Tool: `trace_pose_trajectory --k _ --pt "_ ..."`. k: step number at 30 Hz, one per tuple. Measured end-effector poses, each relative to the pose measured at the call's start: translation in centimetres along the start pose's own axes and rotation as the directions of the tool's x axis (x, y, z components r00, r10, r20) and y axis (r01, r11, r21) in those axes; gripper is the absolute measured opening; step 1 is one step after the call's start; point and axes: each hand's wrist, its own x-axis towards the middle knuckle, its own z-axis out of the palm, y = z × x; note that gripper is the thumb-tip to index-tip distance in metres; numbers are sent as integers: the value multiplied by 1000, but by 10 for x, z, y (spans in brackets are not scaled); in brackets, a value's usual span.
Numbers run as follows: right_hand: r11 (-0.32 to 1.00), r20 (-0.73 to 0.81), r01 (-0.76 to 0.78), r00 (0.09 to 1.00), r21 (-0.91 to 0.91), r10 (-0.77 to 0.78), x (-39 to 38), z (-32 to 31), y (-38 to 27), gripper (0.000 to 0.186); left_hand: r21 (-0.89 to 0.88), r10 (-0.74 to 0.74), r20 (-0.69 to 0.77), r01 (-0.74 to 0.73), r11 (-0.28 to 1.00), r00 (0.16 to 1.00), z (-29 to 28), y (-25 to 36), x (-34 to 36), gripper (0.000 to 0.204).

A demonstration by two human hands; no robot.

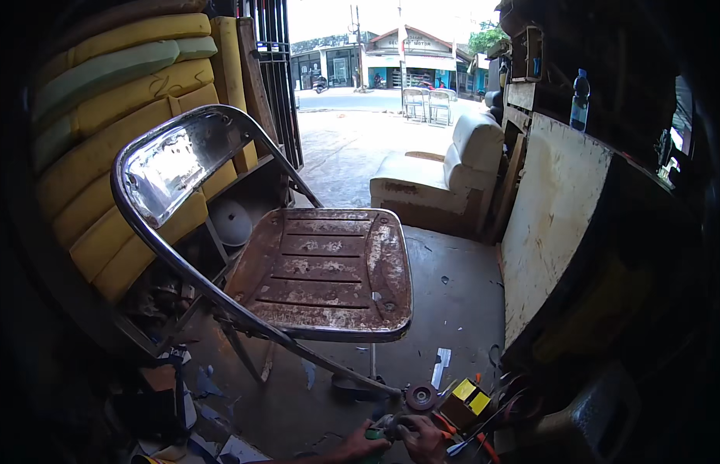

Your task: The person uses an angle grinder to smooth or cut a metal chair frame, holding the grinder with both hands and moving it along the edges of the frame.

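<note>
At the bottom edge, my left hand is closed round a tool with a green body and a grey metal head, which looks like an angle grinder. My right hand has its fingers curled at the metal head, and what they grip is partly hidden. Just beyond the fingers is a round brown abrasive disc; I cannot tell whether it is joined to the tool. A folding metal chair stands unfolded ahead, its slotted seat rusty and its backrest shiny. One chair leg ends close to the disc.
Right of my hands lie a yellow box and tangled cables. Scraps litter the floor at left. Yellow foam pads are stacked there. A worn cream sofa seat and a pale panel bearing a bottle stand at right.
</note>
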Motion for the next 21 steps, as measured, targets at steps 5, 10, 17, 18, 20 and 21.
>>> trace_pose_trajectory --k 5,10,17,18,20,21 --pt "981 -104 126 984 -149 -142 -7 11 -6 20 -127 31 23 -28 992 999 7 -3 -11 79" --pt "999 -198 -32 980 -27 26 -7 14 0 36 -131 65 7 -64 989 998 9 -12 0 78" --pt "982 -99 -189 977 -24 186 0 4 -16 26 -121 46 -29 -50 991 998 8 -7 -4 75" --pt "991 -85 -133 988 5 133 -1 3 -10 26 -127 46 -33 -50 991 998 10 -9 -2 75" --pt "996 -74 -40 996 74 46 -7 2 5 28 -136 99 -47 -105 985 994 13 -16 12 74" --pt "1000 -133 28 991 9 -27 -4 0 -4 30 -143 90 -43 -96 985 995 15 -22 8 74"
